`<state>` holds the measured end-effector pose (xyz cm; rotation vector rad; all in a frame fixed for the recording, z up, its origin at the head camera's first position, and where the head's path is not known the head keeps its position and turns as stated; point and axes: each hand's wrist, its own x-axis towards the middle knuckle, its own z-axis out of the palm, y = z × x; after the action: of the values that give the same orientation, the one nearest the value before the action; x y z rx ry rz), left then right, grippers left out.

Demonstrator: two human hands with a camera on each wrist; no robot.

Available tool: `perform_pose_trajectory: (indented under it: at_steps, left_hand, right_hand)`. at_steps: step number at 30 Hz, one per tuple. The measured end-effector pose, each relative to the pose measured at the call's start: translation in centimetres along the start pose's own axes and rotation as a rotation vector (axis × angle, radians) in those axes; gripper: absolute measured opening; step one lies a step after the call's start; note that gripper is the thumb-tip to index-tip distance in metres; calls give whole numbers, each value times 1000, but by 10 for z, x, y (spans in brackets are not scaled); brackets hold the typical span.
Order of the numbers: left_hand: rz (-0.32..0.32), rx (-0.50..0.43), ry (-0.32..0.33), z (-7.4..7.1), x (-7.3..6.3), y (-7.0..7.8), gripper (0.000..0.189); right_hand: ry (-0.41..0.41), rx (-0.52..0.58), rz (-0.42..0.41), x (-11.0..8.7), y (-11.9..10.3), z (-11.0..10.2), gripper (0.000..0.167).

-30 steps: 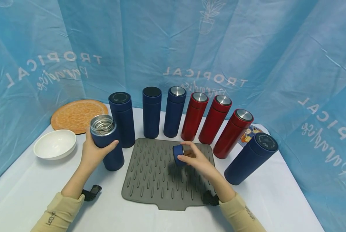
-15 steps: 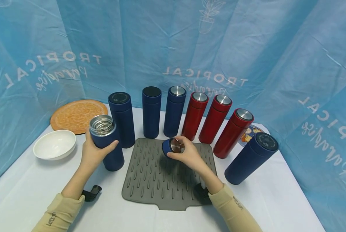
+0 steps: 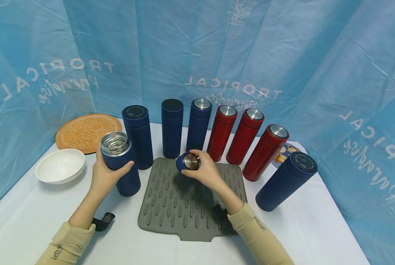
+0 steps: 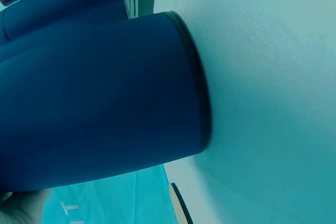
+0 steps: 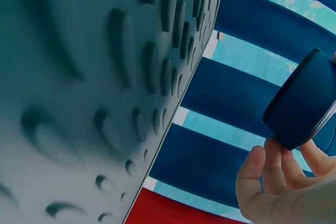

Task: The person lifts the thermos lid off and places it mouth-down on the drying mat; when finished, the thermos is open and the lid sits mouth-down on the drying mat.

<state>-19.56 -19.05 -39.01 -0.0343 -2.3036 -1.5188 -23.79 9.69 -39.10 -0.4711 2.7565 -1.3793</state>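
My left hand (image 3: 105,176) grips an open navy thermos bottle (image 3: 128,182) around its upper body, left of the grey mat. The bottle has no lid on; its bare steel mouth (image 3: 115,142) shows shiny rings inside. In the left wrist view the bottle's dark base (image 4: 197,82) is at the white tabletop. Over the mat's back half, my right hand (image 3: 208,173) holds a navy lid (image 3: 180,165) between thumb and fingers. The lid is tilted, its steel face turned toward the head camera. In the right wrist view the lid (image 5: 299,103) is up off the mat.
Behind the grey ridged mat (image 3: 161,209) stand capped navy bottles (image 3: 172,136) and red bottles (image 3: 222,136) in an arc. Another navy bottle (image 3: 281,184) stands at right. A white bowl (image 3: 61,167) and an orange round mat (image 3: 88,130) lie left. A blue printed curtain (image 3: 170,48) surrounds the table.
My right hand has carried the lid leftward and slightly back over the mat, turning its steel face upward. The left hand and its bottle have hardly moved.
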Motion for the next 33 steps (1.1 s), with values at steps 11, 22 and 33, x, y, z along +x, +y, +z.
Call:
perform_pose_trajectory:
  at_steps: [11, 22, 33]
  left_hand:
    - [2, 19, 11, 1, 1, -3, 92]
    - [19, 11, 24, 1, 1, -4, 91]
    - [41, -1, 52, 3, 1, -6, 87]
  right_hand:
    - [-34, -78, -49, 11, -4, 15, 70]
    - [-73, -206, -58, 24, -5, 32, 69]
    - [-95, -241, -31, 31, -7, 39, 70]
